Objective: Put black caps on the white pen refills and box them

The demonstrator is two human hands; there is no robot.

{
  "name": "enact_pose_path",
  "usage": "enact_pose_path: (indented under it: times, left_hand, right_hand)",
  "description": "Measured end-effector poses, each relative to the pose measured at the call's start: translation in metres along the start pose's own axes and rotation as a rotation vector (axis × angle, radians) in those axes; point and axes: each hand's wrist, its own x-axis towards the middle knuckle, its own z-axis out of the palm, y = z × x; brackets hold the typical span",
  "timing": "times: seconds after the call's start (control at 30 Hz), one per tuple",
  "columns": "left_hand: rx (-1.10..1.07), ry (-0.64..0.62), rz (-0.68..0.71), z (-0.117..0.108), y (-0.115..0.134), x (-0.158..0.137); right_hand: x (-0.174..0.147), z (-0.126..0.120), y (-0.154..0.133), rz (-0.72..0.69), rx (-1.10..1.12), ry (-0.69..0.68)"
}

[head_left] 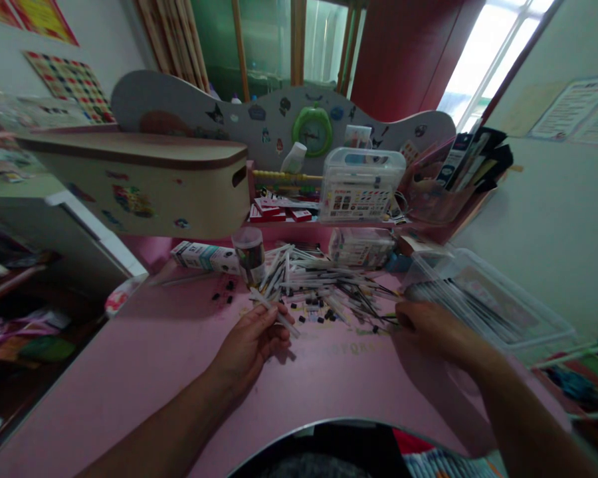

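One heap of white and dark pen-like sticks (309, 275), too many to count, is spreading over the one pink desk (144, 358). Above and left of the heap, one cream storage bin (139, 192) is overhanging the desk. Just left of the heap, one narrow printed box (199, 255) is lying flat, and four small black caps (222, 297) are lying in front of it. One clear jar (249, 259) is standing upright at the heap's left end, with dark contents showing inside. At the heap's front left, the left hand (254, 342) is pinching at least one white stick (288, 325) between thumb and fingers, while its lower fingers are curling loosely. More black caps, at least six, are lying along the heap's front edge. Above and behind the heap, one green clock (311, 131) is showing its dial. Right of the clock, behind the heap, two clear cases are sitting, one upper (361, 192) and one lower (356, 247). At the heap's right end, the right hand (423, 322) is curling its fingers inward; whether they are gripping anything cannot be told. Farther right of the heap, one clear tray (543, 325) is holding several dark sticks (483, 309).
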Motion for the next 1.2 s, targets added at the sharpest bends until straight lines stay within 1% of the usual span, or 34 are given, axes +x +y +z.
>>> enact_pose_path:
  times: [0.17,0.3,0.37,0.47,0.57,0.63,0.7,0.8,1.03,1.13,1.2]
  left_hand:
    - [0.010,0.018,0.008,-0.001,-0.001,0.000]
    - [0.019,0.006,-0.017,-0.003,-0.002,0.001]
    - [0.006,0.016,-0.039,-0.003,-0.002,0.002]
    - [-0.036,0.046,-0.062,-0.002,-0.003,0.004]
    - [-0.103,0.085,-0.074,-0.001,-0.003,0.006]
    - [-0.154,0.112,-0.081,-0.001,-0.003,0.007]
    - [-0.196,0.138,-0.087,-0.001,-0.002,0.009]
    - [-0.222,0.161,-0.088,-0.001,-0.001,0.010]
    - [-0.209,0.176,-0.074,0.003,0.000,0.008]
    - [-0.206,0.164,-0.070,0.002,-0.001,0.009]
    - [-0.203,0.145,-0.062,0.000,-0.002,0.010]
  right_hand:
    - [-0.013,-0.018,0.004,-0.149,0.286,0.058]
    - [-0.020,-0.027,-0.004,-0.189,0.459,0.165]
    - [-0.022,-0.027,-0.014,-0.187,0.618,0.255]
    - [-0.016,-0.018,-0.035,-0.170,0.956,0.377]
    - [-0.004,0.001,-0.059,-0.189,1.272,0.364]
    - [0.004,0.013,-0.073,-0.188,1.396,0.351]
    - [0.010,0.022,-0.083,-0.173,1.471,0.341]
    - [0.013,0.029,-0.091,-0.145,1.530,0.321]
    - [0.015,0.036,-0.093,-0.097,1.599,0.320]
    - [0.015,0.036,-0.092,-0.100,1.629,0.330]
    - [0.016,0.035,-0.092,-0.100,1.635,0.312]
